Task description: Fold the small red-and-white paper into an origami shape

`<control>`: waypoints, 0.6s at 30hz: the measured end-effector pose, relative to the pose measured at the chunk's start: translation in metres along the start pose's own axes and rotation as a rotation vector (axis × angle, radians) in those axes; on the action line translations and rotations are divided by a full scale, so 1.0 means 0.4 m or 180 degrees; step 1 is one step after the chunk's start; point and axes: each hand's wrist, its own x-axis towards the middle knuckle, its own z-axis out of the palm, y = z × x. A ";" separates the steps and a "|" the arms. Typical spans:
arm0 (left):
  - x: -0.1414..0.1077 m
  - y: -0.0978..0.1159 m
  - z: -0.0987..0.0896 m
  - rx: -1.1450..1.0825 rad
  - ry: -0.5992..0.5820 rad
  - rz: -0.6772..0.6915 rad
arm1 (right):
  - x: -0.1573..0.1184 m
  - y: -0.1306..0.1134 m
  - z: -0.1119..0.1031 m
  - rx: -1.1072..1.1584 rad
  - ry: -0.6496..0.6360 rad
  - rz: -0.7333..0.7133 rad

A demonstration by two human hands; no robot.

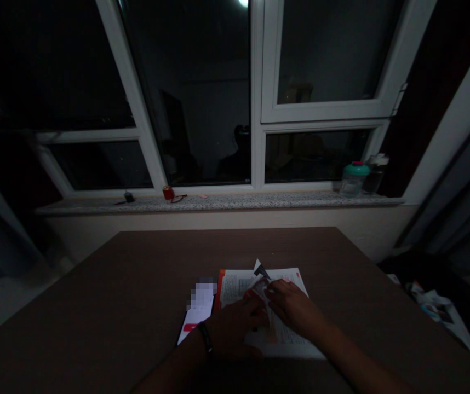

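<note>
A folded piece of printed paper [262,283], its pointed tip sticking up, lies over a printed book or magazine [235,280] with an orange left edge. My left hand [239,327], with a dark band at the wrist, has its fingers curled over the paper's lower left side. From the right, my right hand [291,304] pinches the paper's right side with bent fingers. Both hands are close together above the printed page, and they hide the lower part of the paper. A lit phone [200,312] lies left of the book, partly covered by my left forearm.
The brown table [144,284] reaches toward a speckled stone windowsill [235,201]. On the sill are a small red object [168,192], a small dark item [129,196] and a teal-lidded bottle [354,179] beside a clear one [375,174]. Papers [436,306] lie at the right.
</note>
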 end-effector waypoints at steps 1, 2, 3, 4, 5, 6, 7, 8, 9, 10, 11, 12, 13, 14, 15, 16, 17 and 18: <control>0.000 -0.001 0.001 0.0000 0.0008 -0.0003 | 0.000 -0.002 -0.002 0.0018 -0.0010 0.0014; -0.001 -0.001 0.002 0.0000 0.0018 -0.0001 | -0.001 -0.003 -0.004 0.0031 -0.0025 0.0022; -0.001 -0.002 0.002 0.0002 0.0023 0.0004 | -0.001 -0.005 -0.007 0.0042 -0.0039 0.0026; -0.001 -0.003 0.003 0.0004 0.0030 0.0009 | -0.001 -0.006 -0.009 0.0049 -0.0046 0.0026; -0.001 -0.004 0.003 0.0007 0.0030 0.0021 | -0.002 -0.007 -0.010 0.0056 -0.0047 0.0023; 0.000 -0.003 0.002 0.0004 0.0022 0.0036 | -0.002 -0.008 -0.012 0.0062 -0.0050 0.0017; 0.000 -0.003 0.001 -0.0004 0.0017 0.0044 | -0.003 -0.008 -0.014 0.0068 -0.0055 0.0015; 0.000 -0.001 -0.001 -0.0014 0.0012 0.0050 | -0.004 -0.009 -0.015 0.0077 -0.0062 0.0017; 0.000 0.001 -0.003 -0.0021 0.0004 0.0053 | -0.004 -0.011 -0.016 0.0089 -0.0073 0.0027; 0.000 0.002 -0.005 -0.0028 -0.0008 0.0053 | -0.005 -0.012 -0.017 0.0104 -0.0091 0.0038; 0.000 0.004 -0.006 -0.0034 -0.0016 0.0043 | -0.006 -0.013 -0.018 0.0124 -0.0106 0.0050; 0.000 0.005 -0.006 -0.0038 -0.0016 0.0032 | -0.007 -0.015 -0.019 0.0145 -0.0116 0.0062; 0.000 0.006 -0.005 -0.0043 -0.0016 0.0025 | -0.008 -0.016 -0.020 0.0170 -0.0124 0.0074; 0.000 0.005 -0.004 -0.0049 -0.0015 0.0016 | -0.010 -0.018 -0.021 0.0197 -0.0131 0.0086; -0.001 0.005 -0.002 -0.0055 -0.0008 0.0004 | -0.011 -0.019 -0.023 0.0230 -0.0138 0.0101; -0.001 0.004 0.001 -0.0059 -0.0005 -0.0007 | -0.012 -0.020 -0.024 0.0269 -0.0153 0.0113; -0.002 0.004 0.002 -0.0066 -0.0003 -0.0020 | -0.013 -0.021 -0.027 0.0310 -0.0176 0.0121; -0.003 0.003 0.003 -0.0077 -0.0001 -0.0041 | -0.013 -0.021 -0.029 0.0350 -0.0207 0.0121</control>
